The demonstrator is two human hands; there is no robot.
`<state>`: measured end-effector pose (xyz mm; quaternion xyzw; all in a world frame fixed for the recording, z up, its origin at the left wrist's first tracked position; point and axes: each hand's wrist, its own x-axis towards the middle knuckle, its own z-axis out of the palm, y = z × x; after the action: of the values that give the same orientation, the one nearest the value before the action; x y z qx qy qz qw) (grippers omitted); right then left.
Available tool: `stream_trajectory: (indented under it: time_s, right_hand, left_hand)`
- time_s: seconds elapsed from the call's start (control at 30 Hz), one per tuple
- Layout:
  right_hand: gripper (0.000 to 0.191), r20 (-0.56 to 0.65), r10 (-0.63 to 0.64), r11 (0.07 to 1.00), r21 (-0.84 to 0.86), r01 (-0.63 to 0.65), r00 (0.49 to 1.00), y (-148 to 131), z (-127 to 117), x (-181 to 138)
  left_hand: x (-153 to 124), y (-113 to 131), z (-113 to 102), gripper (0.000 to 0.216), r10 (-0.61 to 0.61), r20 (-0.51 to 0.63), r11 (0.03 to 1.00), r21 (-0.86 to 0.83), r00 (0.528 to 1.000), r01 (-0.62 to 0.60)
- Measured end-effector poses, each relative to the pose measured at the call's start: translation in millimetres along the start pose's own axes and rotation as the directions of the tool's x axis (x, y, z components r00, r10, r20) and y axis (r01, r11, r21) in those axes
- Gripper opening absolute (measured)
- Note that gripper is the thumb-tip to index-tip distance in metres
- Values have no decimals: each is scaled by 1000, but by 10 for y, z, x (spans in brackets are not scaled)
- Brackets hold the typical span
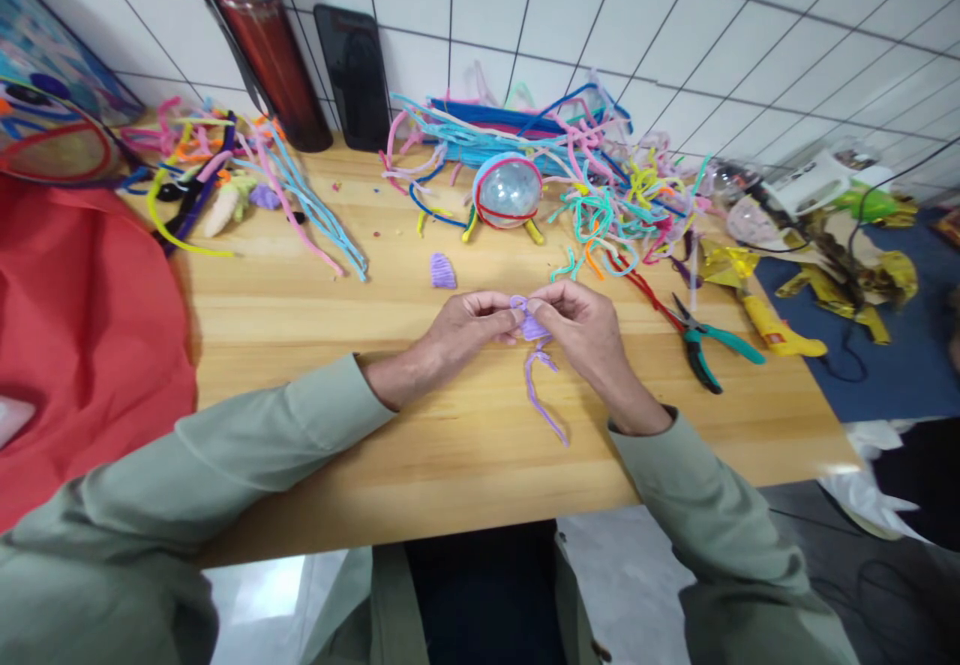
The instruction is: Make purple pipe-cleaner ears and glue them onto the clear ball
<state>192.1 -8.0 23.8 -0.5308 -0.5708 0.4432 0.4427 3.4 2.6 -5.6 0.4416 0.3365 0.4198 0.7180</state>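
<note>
Head view: both hands nearly together over the wooden table (465, 475), thumb and forefinger closed on each side. Left hand (480, 320) pinches the left edge of a small purple piece (535, 328); right hand (579, 330) pinches its upper right, remaining fingers curled in. Piece sits between the two sets of fingertips, lower part showing, rest covered. Purple strand (536, 398) runs down from just under it, toward the wearer (can't tell if it's joined to the piece). Second ribbed purple piece (442, 270) lies flat just beyond the left hand, not touched. Pliers (701, 333) to the right of the right hand, jaws parted; yellow glue gun (776, 330) farther right. Clear ball (508, 191) with pink-and-blue rim beyond both hands, fuzzy stems (480, 150) heaped behind it.
</note>
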Motion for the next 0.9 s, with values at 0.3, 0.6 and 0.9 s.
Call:
stream_trajectory:
  time_s: [0.3, 0.6, 0.9]
  right_hand:
    - [20, 11, 78, 996, 42, -78, 997, 19, -41, 42]
    - [28, 33, 85, 994, 61, -87, 996, 19, -45, 38]
    - [33, 51, 96, 995, 7, -97, 994, 39, -40, 53]
  left_hand:
    - [7, 33, 11, 29, -6, -10, 1000, -7, 1000, 6]
    - [20, 6, 2, 20, 7, -50, 1000, 10, 999, -6]
    - [8, 27, 7, 16, -21, -7, 1000, -1, 1000, 21]
